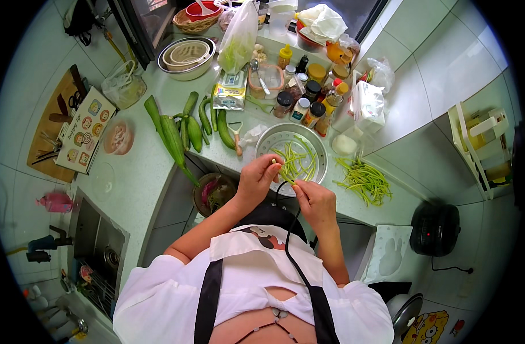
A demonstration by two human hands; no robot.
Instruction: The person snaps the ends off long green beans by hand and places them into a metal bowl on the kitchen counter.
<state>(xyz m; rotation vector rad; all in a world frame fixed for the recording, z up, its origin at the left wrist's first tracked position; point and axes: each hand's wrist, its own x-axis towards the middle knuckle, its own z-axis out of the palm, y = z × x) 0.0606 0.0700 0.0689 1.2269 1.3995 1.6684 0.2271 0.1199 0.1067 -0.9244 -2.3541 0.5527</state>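
My left hand (259, 176) and my right hand (317, 202) are raised over the near edge of a round metal basin (321, 140). Between them, pinched in the fingers of both, is a thin green stem (284, 174); its exact kind is hard to make out. More pieces of the green stems (299, 159) lie loosely in the basin. To the right, a pile of long green stems (365, 180) rests on the counter. A peeler with a wooden handle (238, 142) lies left of the basin, next to several long green gourds (173, 137).
Spice jars (314, 112), a plastic tub (266, 80) and a bagged vegetable (238, 43) crowd the back. Below the counter's left edge stands a waste bin (215, 194). A sink (96, 241) is at left; a black appliance (435, 229) is at right.
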